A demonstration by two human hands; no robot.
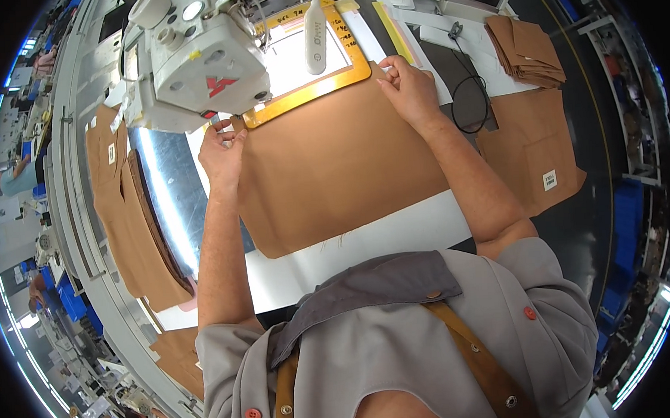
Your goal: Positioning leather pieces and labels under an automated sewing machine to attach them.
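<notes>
A large brown fabric panel [341, 171] lies spread in front of me on a white surface, with loose threads along its near edge. At its far left corner my left hand [223, 152] is closed, fingertips pinching the cloth beside the machine head. My right hand [411, 92] pinches the far right corner, thumb and fingers together. Along the far edge of the panel sits a yellow clamp frame [311, 93] with handwritten marks and a white inside. The white sewing machine head [206, 73] stands over the frame's left side. Both fingertip grips are partly hidden by the fingers.
Brown cut pieces [130, 218] lie along the left side. On the right are a folded brown stack [524, 51], a brown piece with a pocket and white label [538, 151], and a black cable [469, 102]. A white handheld device [315, 38] hangs above the frame.
</notes>
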